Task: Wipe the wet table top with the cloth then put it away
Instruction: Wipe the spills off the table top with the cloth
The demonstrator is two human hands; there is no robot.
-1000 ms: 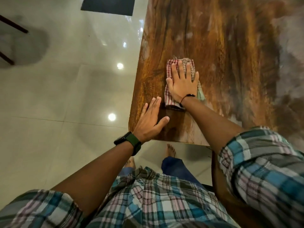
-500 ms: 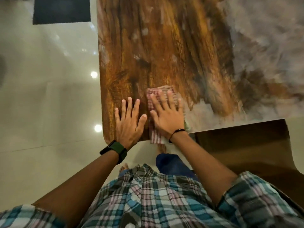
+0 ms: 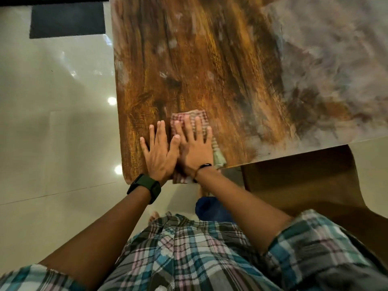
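Plaid short-sleeved shirt; dark-green watch; black wristband, possibly cord.

The right hand covers most of the cloth; only its far edge, right fringe and near corner show. The table is cut off by the top and right frame edges, and its right portion is blurred (wetness cannot be judged). A dark mat, upper left, is cut off at the top.

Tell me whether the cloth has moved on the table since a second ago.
Yes. The cloth, under the right hand, has come back toward the table's near edge; its near end now hangs over that edge.
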